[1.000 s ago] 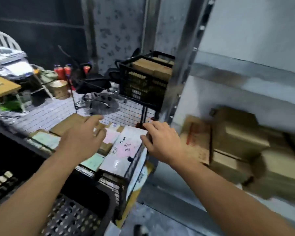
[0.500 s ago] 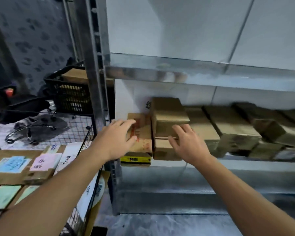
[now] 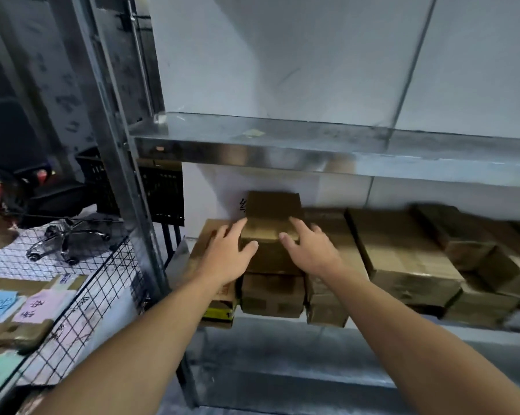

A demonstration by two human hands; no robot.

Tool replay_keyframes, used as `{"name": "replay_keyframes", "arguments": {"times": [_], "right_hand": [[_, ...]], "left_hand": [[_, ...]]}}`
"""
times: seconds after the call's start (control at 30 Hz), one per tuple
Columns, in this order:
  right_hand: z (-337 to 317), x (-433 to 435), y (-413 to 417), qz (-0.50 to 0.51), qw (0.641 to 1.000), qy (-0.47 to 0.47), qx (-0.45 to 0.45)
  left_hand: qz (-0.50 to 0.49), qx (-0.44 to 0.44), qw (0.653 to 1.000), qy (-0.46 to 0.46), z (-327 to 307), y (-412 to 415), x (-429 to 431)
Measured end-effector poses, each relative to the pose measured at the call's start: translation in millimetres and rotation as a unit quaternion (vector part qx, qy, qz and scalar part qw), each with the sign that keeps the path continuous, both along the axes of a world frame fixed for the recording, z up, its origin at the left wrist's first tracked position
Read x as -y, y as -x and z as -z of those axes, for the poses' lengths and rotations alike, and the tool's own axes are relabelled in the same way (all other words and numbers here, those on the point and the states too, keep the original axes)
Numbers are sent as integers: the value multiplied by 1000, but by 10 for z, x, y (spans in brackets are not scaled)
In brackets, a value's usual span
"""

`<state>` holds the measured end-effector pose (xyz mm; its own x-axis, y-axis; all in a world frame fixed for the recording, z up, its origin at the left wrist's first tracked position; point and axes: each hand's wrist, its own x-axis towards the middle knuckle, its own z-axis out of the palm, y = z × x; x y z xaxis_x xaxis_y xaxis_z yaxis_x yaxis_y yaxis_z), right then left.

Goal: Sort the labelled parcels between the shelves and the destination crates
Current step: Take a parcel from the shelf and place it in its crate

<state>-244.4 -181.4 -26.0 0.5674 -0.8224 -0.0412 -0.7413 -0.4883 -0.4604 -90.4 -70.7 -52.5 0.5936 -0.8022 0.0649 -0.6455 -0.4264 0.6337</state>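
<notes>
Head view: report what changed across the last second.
Both hands left the labelled parcels in the wire cart and swung right to the shelf rack. The left hand and right hand now press their fingers against either side of the top brown box, which is not yet lifted. The box stack and its neighbours stayed put.

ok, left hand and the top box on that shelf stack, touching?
Touching. Head view: the left hand rests its thumb on the front of the top box, fingers along its left side.

Parcel storeroom, steel shelving (image 3: 327, 151), stacked cardboard boxes (image 3: 402, 253), wire cage (image 3: 82, 295) of labelled packets
</notes>
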Motion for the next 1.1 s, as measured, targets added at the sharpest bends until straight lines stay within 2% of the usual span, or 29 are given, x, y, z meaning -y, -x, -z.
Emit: {"name": "replay_keyframes", "arguments": {"times": [0.2, 0.4, 0.57, 0.67, 0.83, 0.9, 1.0, 1.1], "right_hand": [[56, 236, -127, -18, 996, -59, 59], [30, 255, -108, -5, 985, -100, 141], [-99, 41, -36, 3, 969, -96, 229], [-145, -198, 52, 0, 965, -78, 251], [-144, -634, 194, 4, 957, -67, 284], [-79, -802, 259, 10, 954, -72, 289], [53, -1069, 380, 17, 951, -82, 298], [177, -1350, 493, 7, 946, -86, 313]], "left_hand": [[-51, -96, 994, 8, 102, 124, 127], [-92, -125, 981, 119, 124, 180, 78], [-105, -208, 936, 262, 124, 214, -77], [-118, -252, 903, 327, 60, 262, -232], [-127, -248, 914, 296, 74, 293, -580], [-124, -281, 909, 282, 90, 313, -761], [-89, -374, 884, 266, 86, 378, -1081], [-29, -468, 830, 302, 83, 465, -1360]]}}
